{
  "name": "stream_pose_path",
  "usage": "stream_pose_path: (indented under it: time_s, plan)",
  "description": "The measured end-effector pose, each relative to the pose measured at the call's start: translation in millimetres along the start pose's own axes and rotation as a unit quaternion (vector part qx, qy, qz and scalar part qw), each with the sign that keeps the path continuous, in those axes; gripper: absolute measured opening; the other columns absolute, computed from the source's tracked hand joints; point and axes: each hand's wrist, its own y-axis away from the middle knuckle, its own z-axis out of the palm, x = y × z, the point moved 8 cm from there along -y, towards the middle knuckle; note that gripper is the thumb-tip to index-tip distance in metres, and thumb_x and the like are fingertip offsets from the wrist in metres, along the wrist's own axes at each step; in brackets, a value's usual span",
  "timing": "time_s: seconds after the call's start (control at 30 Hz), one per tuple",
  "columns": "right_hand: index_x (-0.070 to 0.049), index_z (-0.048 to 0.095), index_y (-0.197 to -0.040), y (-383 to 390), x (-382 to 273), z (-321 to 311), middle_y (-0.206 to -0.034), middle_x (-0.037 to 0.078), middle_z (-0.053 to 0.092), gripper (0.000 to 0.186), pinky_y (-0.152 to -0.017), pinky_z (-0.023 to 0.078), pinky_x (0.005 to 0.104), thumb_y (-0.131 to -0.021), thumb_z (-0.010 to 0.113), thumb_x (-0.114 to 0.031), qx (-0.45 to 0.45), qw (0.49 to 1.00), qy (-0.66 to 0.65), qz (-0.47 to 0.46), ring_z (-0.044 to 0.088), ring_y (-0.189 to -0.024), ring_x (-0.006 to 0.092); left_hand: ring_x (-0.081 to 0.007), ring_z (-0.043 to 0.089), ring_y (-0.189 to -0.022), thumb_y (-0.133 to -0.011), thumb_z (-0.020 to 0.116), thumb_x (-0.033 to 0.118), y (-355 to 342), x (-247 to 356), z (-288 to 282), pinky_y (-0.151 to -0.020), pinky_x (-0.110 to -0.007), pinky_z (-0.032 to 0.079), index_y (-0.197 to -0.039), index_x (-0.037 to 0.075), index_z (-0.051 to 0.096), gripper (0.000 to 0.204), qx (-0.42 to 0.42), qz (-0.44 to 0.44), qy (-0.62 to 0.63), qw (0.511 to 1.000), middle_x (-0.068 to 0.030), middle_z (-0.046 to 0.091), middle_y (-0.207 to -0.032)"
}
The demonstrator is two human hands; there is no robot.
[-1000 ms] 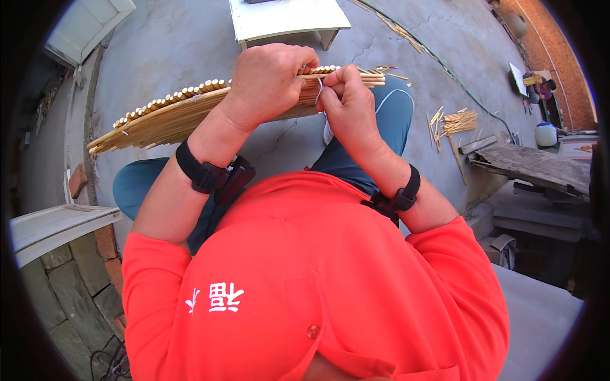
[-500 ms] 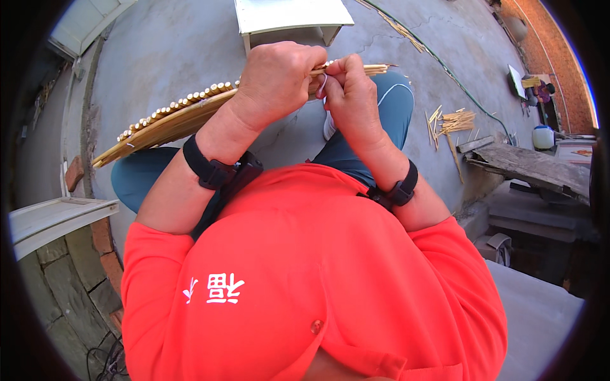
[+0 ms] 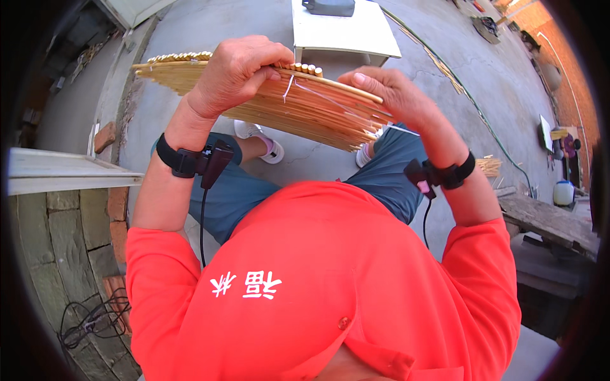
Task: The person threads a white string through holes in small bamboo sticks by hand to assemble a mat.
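Note:
I hold a long mat of thin wooden rods [image 3: 318, 114] up across my knees, with a row of pale round rod ends along its upper edge. My left hand [image 3: 241, 73] is closed on that upper edge, just left of a knotted white string [image 3: 288, 89]. My right hand [image 3: 397, 95] is at the mat's right end, fingers curved over the top rod and partly hidden. A loose length of the white string runs diagonally across the rods toward the right.
A white low table [image 3: 343, 32] bearing a dark object stands ahead. A green hose [image 3: 489, 127] and loose sticks [image 3: 488, 166] lie on the concrete floor at right, near a weathered board [image 3: 546, 222]. A white frame [image 3: 70, 168] and black cables [image 3: 89, 320] are at left.
The view has shifted. My right hand has moved from the knot to the mat's right end, and the mat has tilted to show more of its broad face and the string.

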Motion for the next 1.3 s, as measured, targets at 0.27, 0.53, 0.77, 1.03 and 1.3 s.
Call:
stream_pose_path:
  time_s: [0.27, 0.53, 0.77, 1.03, 1.3]
  plan:
    - [0.001, 0.064, -0.102, -5.2, 21.8, 84.6, -0.089, 0.005, 0.064, 0.040, -0.074, 0.048, 0.0258, -0.097, 0.045, -0.034, -0.057, 0.996, -0.072, 0.024, 0.058, -0.083, 0.0114, -0.0255, 0.062, -0.080, -0.065, 0.066, -0.009, 54.9, -27.7, 15.6, -0.071, -0.032, 0.050, -0.093, 0.004, 0.063, 0.031, 0.026, -0.087, 0.019, 0.996, -0.0086, 0.064, -0.085]
    - [0.001, 0.060, -0.107, -45.0, 61.0, 136.5, -0.093, 0.006, 0.064, 0.029, -0.080, 0.048, 0.0246, -0.082, 0.067, -0.010, -0.092, 0.939, -0.327, 0.052, 0.060, -0.084, 0.0119, -0.0242, 0.056, -0.109, -0.063, 0.072, -0.008, 119.8, -5.2, 37.0, -0.090, -0.032, 0.046, -0.116, 0.004, 0.051, 0.059, 0.106, -0.202, -0.021, 0.973, -0.0103, 0.058, -0.116]
    - [0.000, 0.066, -0.097, -47.6, 52.6, 174.4, -0.087, 0.004, 0.065, 0.019, -0.076, 0.046, 0.0231, -0.080, 0.069, -0.007, -0.180, 0.908, -0.370, 0.076, 0.059, -0.083, 0.0110, -0.0140, 0.058, -0.072, -0.083, 0.065, 0.015, 215.2, -18.4, 37.5, -0.057, -0.023, 0.047, -0.105, 0.000, 0.046, 0.032, 0.354, -0.531, 0.179, 0.749, -0.0129, 0.059, -0.089]
    - [-0.002, 0.066, -0.089, -50.1, 44.2, 185.8, -0.083, 0.002, 0.064, 0.012, -0.071, 0.045, 0.0215, -0.079, 0.070, -0.008, -0.189, 0.926, -0.325, 0.042, 0.058, -0.077, 0.0087, -0.0108, 0.050, -0.042, -0.091, 0.048, 0.046, 203.8, -3.3, 74.7, -0.036, -0.020, 0.036, -0.087, -0.002, 0.056, 0.049, 0.161, -0.670, 0.280, 0.669, -0.0079, 0.053, -0.056]
    - [-0.001, 0.064, -0.082, -51.7, 36.8, 189.4, -0.076, 0.003, 0.062, 0.008, -0.065, 0.045, 0.0236, -0.080, 0.069, -0.007, -0.141, 0.920, -0.365, -0.021, 0.056, -0.072, 0.0096, -0.0082, 0.049, -0.041, -0.092, 0.053, 0.036, 194.1, 6.0, 73.9, -0.035, -0.021, 0.035, -0.081, -0.001, 0.052, 0.039, 0.115, -0.681, 0.205, 0.693, -0.0048, 0.053, -0.056]
